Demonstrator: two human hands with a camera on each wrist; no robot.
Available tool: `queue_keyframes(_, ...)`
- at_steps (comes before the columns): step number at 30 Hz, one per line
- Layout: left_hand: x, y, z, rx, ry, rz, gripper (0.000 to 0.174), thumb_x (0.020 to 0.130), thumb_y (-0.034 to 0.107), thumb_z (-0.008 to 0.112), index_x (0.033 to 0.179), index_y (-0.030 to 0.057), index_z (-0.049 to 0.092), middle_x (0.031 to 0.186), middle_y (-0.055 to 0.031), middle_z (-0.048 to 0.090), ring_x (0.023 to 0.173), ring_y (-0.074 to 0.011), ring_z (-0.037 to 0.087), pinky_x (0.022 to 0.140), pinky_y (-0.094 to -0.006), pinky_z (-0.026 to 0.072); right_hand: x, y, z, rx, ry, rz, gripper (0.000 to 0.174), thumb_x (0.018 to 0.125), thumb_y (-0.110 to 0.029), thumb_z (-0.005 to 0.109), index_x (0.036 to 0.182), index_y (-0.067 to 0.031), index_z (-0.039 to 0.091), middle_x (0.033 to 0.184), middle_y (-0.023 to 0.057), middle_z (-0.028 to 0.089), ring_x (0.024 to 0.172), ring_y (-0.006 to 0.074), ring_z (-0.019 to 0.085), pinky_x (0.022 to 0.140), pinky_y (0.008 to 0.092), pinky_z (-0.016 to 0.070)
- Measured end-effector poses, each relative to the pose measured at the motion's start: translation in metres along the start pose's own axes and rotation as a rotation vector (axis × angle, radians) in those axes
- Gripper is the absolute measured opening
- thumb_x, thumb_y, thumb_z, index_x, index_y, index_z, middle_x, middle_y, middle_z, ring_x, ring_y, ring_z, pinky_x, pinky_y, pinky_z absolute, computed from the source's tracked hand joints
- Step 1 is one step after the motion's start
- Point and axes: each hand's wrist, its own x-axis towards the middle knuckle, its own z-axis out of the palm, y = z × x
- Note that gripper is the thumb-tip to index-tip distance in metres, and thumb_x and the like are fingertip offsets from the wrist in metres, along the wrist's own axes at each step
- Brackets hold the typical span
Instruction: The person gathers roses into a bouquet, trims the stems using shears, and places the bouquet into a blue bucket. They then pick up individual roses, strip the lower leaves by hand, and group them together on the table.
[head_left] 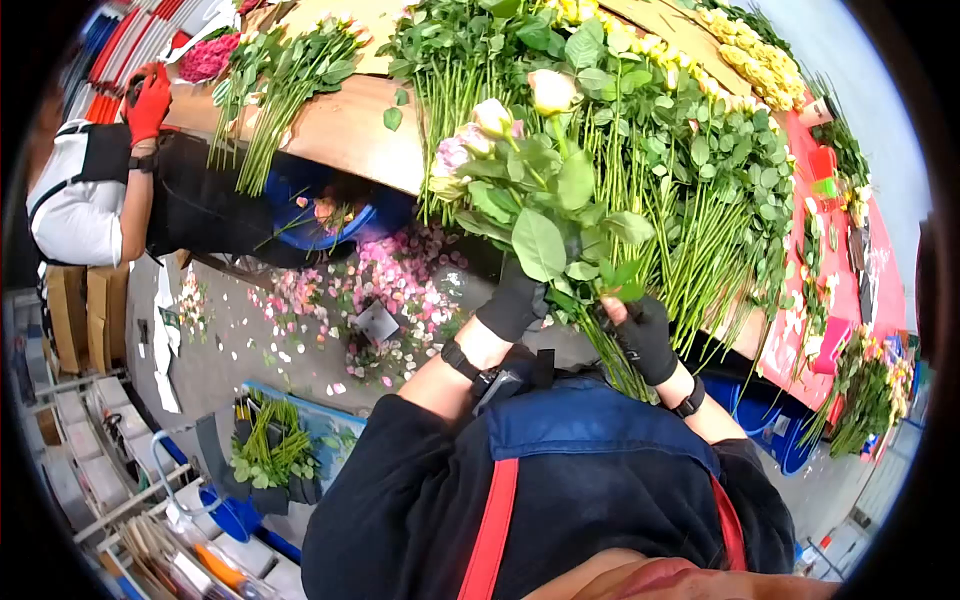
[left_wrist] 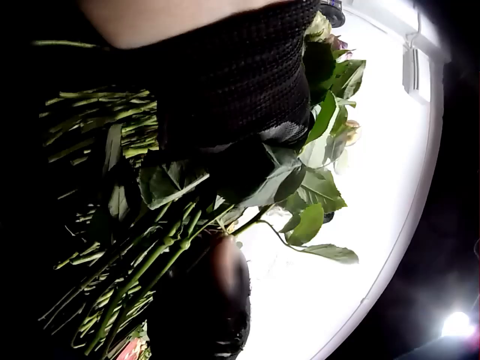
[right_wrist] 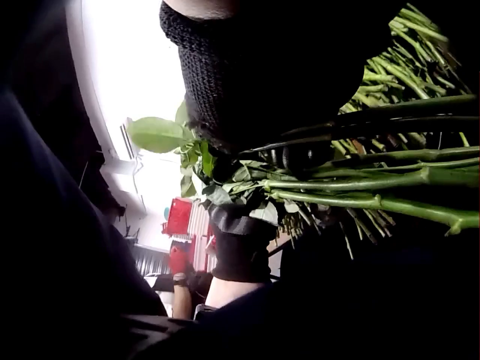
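Bunch of roses taking shape between two gloved hands at the near edge of the table.
The left hand is grasping it below the blooms, partly hidden by leaves; the right hand is closing round the stems beside it, thumb raised. Pale blooms are already sitting together at the top and the stems are running down between the hands, so the work looks partway along: no tie is showing, and many more leafy stems are lying on the table, seemingly awaiting handling.
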Motion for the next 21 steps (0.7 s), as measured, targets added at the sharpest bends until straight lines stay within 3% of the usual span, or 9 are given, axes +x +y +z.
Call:
queue_keyframes(3, 0.004, 0.002, -0.027, -0.119, 0.026, -0.185, 0.043, 0.096, 0.04, 0.045, 0.126, 0.0094, 0.049, 0.118, -0.011, 0.058, 0.103, -0.0253, 0.061, 0.084, -0.0401, 0.0543, 0.004, -0.006, 0.008, -0.103, -0.083, -0.064, 0.022, 0.088, -0.02, 0.062, 0.094, 0.0007, 0.065, 0.074, 0.0153, 0.064, 0.067, 0.0267, 0.063, 0.064, 0.0345, 0.0493)
queue_keyframes(5, -0.014, 0.03, 0.026, -0.114, 0.014, -0.292, 0.035, 0.095, 0.027, 0.049, 0.12, 0.0024, 0.049, 0.106, -0.0143, 0.059, 0.087, -0.0299, 0.063, 0.074, -0.036, 0.0561, 0.008, -0.001, 0.011, -0.215, -0.154, -0.197, 0.023, 0.087, -0.021, 0.062, 0.094, 0.0003, 0.065, 0.078, 0.0166, 0.065, 0.071, 0.0314, 0.064, 0.066, 0.0371, 0.0502)
queue_keyframes(6, -0.011, 0.016, -0.009, -0.332, -0.114, -0.259, 0.031, 0.094, 0.025, 0.053, 0.116, 0.003, 0.051, 0.101, -0.0115, 0.06, 0.084, -0.0273, 0.064, 0.074, -0.0358, 0.0564, 0.013, -0.003, 0.01, -0.203, -0.211, -0.233, 0.026, 0.086, -0.026, 0.063, 0.094, -0.0008, 0.066, 0.079, 0.0172, 0.065, 0.073, 0.0343, 0.064, 0.068, 0.0389, 0.0505)
queue_keyframes(9, -0.017, 0.02, 0.009, 0.025, 0.278, -0.012, 0.016, 0.09, 0.021, 0.061, 0.099, 0.0085, 0.055, 0.083, 0.0, 0.059, 0.074, -0.0167, 0.062, 0.067, -0.0343, 0.0558, 0.063, 0.002, -0.018, -0.177, -0.616, -0.113, 0.031, 0.088, -0.033, 0.061, 0.094, -0.0035, 0.068, 0.077, 0.0153, 0.065, 0.07, 0.0297, 0.064, 0.065, 0.0362, 0.0505)
queue_keyframes(12, -0.02, 0.027, -0.013, -0.188, 0.06, -0.013, 0.016, 0.091, 0.023, 0.061, 0.101, 0.0123, 0.055, 0.082, 0.0028, 0.056, 0.074, -0.0161, 0.062, 0.07, -0.0373, 0.0565, 0.138, -0.003, -0.037, -0.394, -0.085, -0.028, 0.037, 0.085, -0.043, 0.06, 0.084, -0.007, 0.069, 0.078, 0.0161, 0.067, 0.075, 0.0323, 0.066, 0.07, 0.0407, 0.0513)
queue_keyframes(13, -0.024, 0.034, 0.008, 0.04, 0.258, -0.019, 0.019, 0.092, 0.022, 0.059, 0.109, 0.0121, 0.055, 0.088, 0.0025, 0.059, 0.078, -0.0153, 0.062, 0.071, -0.0384, 0.0563, 0.165, 0.003, -0.041, -0.56, 0.07, -0.004, 0.037, 0.085, -0.044, 0.06, 0.086, -0.0074, 0.069, 0.081, 0.0167, 0.068, 0.077, 0.0326, 0.066, 0.073, 0.0415, 0.0513)
queue_keyframes(15, -0.024, 0.015, -0.062, -0.276, 0.056, -0.046, 0.028, 0.094, 0.02, 0.057, 0.121, 0.0118, 0.053, 0.103, 0.0005, 0.061, 0.088, -0.0151, 0.062, 0.076, -0.038, 0.0558, 0.209, 0.023, -0.041, -0.76, 0.151, 0.093, 0.04, 0.084, -0.045, 0.059, 0.09, -0.007, 0.069, 0.091, 0.0178, 0.068, 0.086, 0.0334, 0.065, 0.08, 0.0419, 0.0506)
queue_keyframes(18, -0.031, 0.026, -0.033, 0.012, 0.304, 0.029, 0.036, 0.095, 0.018, 0.054, 0.13, 0.0119, 0.048, 0.114, -0.0016, 0.059, 0.096, -0.0163, 0.061, 0.081, -0.0374, 0.0548, 0.23, 0.011, -0.024, -0.927, 0.121, 0.282, 0.044, 0.081, -0.046, 0.06, 0.094, -0.0043, 0.068, 0.097, 0.0194, 0.067, 0.094, 0.034, 0.064, 0.082, 0.0426, 0.0497)
queue_keyframes(21, -0.033, 0.036, -0.032, -0.078, 0.234, 0.06, 0.036, 0.096, 0.018, 0.054, 0.131, 0.0121, 0.047, 0.116, -0.0017, 0.058, 0.1, -0.0174, 0.06, 0.084, -0.0368, 0.054, 0.239, 0.032, -0.025, -0.892, 0.188, 0.251, 0.039, 0.079, -0.037, 0.06, 0.099, -0.0045, 0.066, 0.1, 0.0195, 0.066, 0.096, 0.034, 0.063, 0.084, 0.0419, 0.0493)
